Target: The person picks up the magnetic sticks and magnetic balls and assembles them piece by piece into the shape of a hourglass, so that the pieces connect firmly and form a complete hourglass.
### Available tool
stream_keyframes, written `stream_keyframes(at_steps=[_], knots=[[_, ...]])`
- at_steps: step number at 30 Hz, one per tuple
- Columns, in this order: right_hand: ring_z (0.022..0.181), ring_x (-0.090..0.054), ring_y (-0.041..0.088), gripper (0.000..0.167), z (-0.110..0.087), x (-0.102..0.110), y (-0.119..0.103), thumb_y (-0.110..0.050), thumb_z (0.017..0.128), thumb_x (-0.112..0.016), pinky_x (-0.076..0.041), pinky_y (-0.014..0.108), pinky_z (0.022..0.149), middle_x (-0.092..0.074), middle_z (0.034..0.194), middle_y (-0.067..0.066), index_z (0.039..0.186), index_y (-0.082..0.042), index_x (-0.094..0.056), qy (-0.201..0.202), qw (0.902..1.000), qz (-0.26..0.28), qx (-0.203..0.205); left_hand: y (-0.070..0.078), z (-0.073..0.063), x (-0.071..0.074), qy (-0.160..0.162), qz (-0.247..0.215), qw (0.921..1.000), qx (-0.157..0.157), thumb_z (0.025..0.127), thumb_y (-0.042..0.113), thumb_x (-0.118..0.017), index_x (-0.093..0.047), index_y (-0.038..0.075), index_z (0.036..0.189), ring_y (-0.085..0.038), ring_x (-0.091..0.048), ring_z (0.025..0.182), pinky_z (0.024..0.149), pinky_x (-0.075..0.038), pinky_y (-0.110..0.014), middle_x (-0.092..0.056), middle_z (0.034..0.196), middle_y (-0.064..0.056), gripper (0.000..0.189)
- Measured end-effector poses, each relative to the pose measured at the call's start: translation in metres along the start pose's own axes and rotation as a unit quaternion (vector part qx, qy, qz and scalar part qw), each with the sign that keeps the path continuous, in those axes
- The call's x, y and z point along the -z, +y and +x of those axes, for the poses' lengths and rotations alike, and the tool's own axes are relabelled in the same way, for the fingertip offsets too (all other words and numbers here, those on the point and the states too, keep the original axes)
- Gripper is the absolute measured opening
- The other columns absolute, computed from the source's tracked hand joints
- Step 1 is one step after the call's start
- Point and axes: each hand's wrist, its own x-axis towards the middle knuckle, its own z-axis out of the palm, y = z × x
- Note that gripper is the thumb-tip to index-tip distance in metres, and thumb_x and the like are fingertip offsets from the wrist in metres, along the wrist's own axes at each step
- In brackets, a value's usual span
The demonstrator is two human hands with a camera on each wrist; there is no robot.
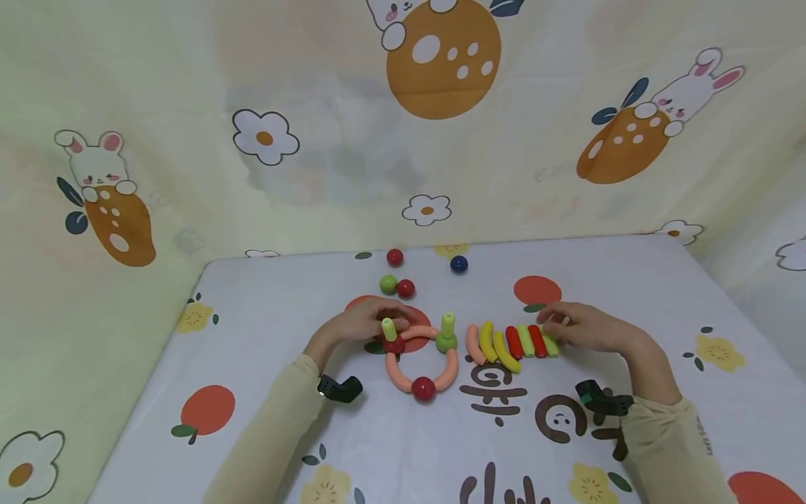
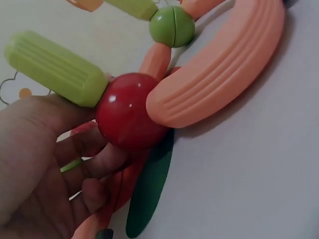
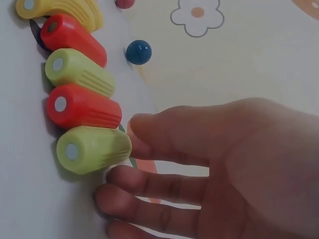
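A ring of curved salmon rods and balls [image 1: 395,374] lies near the middle of the counter [image 1: 264,301]. The left hand [image 1: 368,322] holds the ring's left red ball [image 2: 130,110], fingers curled about it; a green rod [image 2: 57,68] stands on this ball. Toward the counter's right edge extends a row of short rods [image 1: 514,341]. The right hand [image 1: 585,326] has its fingers at the outermost green rod [image 3: 92,150]; whether they pinch it cannot be told. Two loose red balls [image 1: 394,257], a green ball [image 1: 387,284] and a blue ball [image 1: 459,264] lie near the counter's far edge.
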Motion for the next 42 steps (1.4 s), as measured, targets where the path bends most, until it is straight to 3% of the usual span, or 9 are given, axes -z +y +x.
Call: stream_keyframes(at_steps=[8, 15, 20, 25, 34, 42], knots=[[0.081, -0.054, 0.016, 0.032, 0.003, -0.004, 0.0, -0.027, 0.093, -0.057, -0.048, 0.028, 0.069, -0.058, 0.097, 0.007, 0.117, -0.005, -0.055, -0.008, 1.0, 0.002, -0.003, 0.002, 0.016, 0.001, -0.035, 0.036, 0.9984, 0.025, 0.082, 0.05, -0.067, -0.069, 0.041, 0.105, -0.015, -0.052, 0.081, 0.06, -0.036, -0.025, -0.056, 0.08, 0.003, 0.025], [0.081, -0.053, 0.017, 0.03, 0.003, -0.004, 0.0, -0.025, 0.092, -0.059, -0.047, 0.027, 0.068, -0.058, 0.094, 0.007, 0.114, -0.005, -0.055, -0.004, 1.0, -0.005, -0.003, 0.001, 0.025, 0.0, -0.05, 0.057, 0.9971, 0.005, 0.082, 0.053, -0.066, -0.069, 0.037, 0.102, -0.013, -0.051, 0.085, 0.064, -0.04, -0.023, -0.056, 0.081, 0.004, 0.027], [0.081, -0.053, 0.017, 0.029, 0.002, -0.004, -0.003, -0.024, 0.091, -0.059, -0.047, 0.028, 0.067, -0.057, 0.093, 0.007, 0.112, -0.004, -0.055, -0.003, 1.0, -0.003, -0.002, 0.001, 0.019, 0.0, -0.042, 0.058, 0.9973, -0.014, 0.084, 0.048, -0.066, -0.068, 0.033, 0.107, -0.014, -0.052, 0.076, 0.062, -0.039, -0.024, -0.054, 0.076, 0.002, 0.027], [0.079, -0.053, 0.017, 0.027, 0.002, -0.004, -0.003, -0.022, 0.091, -0.058, -0.047, 0.028, 0.067, -0.057, 0.094, 0.007, 0.113, -0.005, -0.054, 0.001, 1.0, -0.003, 0.001, -0.003, 0.013, -0.001, -0.024, 0.061, 0.9977, -0.018, 0.085, 0.045, -0.066, -0.066, 0.034, 0.11, -0.013, -0.052, 0.077, 0.065, -0.041, -0.025, -0.055, 0.079, 0.004, 0.027], [0.08, -0.054, 0.019, 0.025, -0.001, -0.002, -0.004, -0.014, 0.09, -0.055, -0.048, 0.03, 0.068, -0.057, 0.096, 0.009, 0.113, -0.005, -0.053, 0.011, 0.9998, 0.01, 0.014, -0.011, -0.001, -0.003, -0.004, 0.012, 0.9994, -0.033, 0.088, 0.032, -0.065, -0.063, 0.029, 0.115, -0.015, -0.053, 0.077, 0.065, -0.045, -0.026, -0.057, 0.083, 0.002, 0.028], [0.078, -0.052, 0.018, 0.032, 0.002, -0.002, -0.003, -0.013, 0.089, -0.054, -0.047, 0.029, 0.066, -0.055, 0.091, 0.008, 0.119, -0.002, -0.058, 0.019, 0.9996, -0.002, 0.019, -0.016, -0.021, -0.006, 0.024, -0.013, 0.9978, -0.06, 0.089, 0.021, -0.064, -0.061, 0.024, 0.118, -0.015, -0.053, 0.082, 0.068, -0.045, -0.026, -0.057, 0.092, 0.004, 0.029]])
